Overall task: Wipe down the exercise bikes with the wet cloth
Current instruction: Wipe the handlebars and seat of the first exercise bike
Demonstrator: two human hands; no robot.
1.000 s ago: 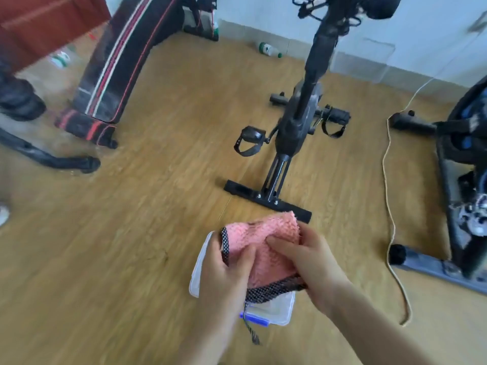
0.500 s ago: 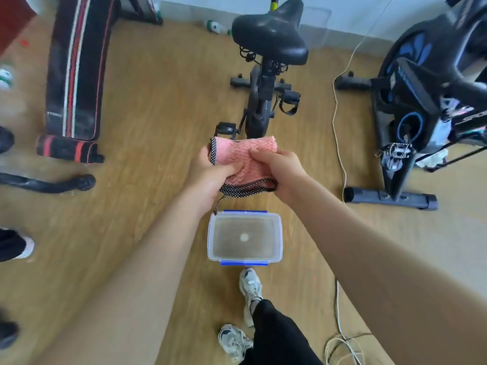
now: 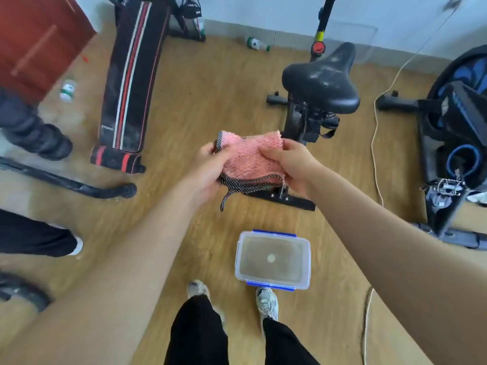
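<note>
My left hand (image 3: pixel 208 167) and right hand (image 3: pixel 292 164) each pinch one side of the pink cloth (image 3: pixel 253 156), held up just in front of the black bike seat (image 3: pixel 321 80), so I think I should fold it flat and rub the seat first.

The cloth (image 3: pixel 253 160) you hold hides the lower frame of the black bike (image 3: pixel 320 80), and most fingers of your left hand (image 3: pixel 208 168) and right hand (image 3: pixel 293 162) lie out of sight under it. The blue bike (image 3: pixel 453 119) runs off the right edge; the label on the bottle (image 3: pixel 257 44) is too blurred to read.
</note>
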